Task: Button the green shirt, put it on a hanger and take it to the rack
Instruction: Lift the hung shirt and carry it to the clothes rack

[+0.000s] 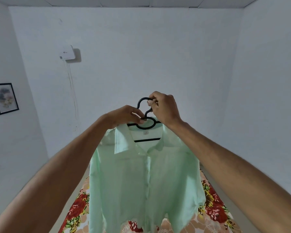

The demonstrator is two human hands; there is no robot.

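Holding what, and how? the listener asks.

Describer: Both bare arms stretch forward from the lower corners and meet at centre frame. The right hand (163, 108), slightly higher, has its grip clenched round the hook of a black hanger (145, 127), thumb and curled fingers closing on the top of the curve. The left hand (124, 116), just below and to the left, pinches the ring at the hanger's neck between thumb and fingertips.

Listener: And the green shirt?

Describer: The green shirt (141, 179) hangs on that hanger, in the air, filling the lower centre. Its collar is spread open over the hanger's bars, a small label shows inside the neck, and the front edges meet down the middle. The lower part reaches the bottom edge of the frame.

Listener: What lies under and around it?

Describer: Beneath the shirt, at lower left and lower right, a bed (213, 211) shows a sheet printed with red flowers. Pale walls fill the rest. In the upper left a white box (67, 53) is fixed to the wall, with thin cables (73, 91) trailing down. At the left edge hangs a black-framed picture (4, 98).
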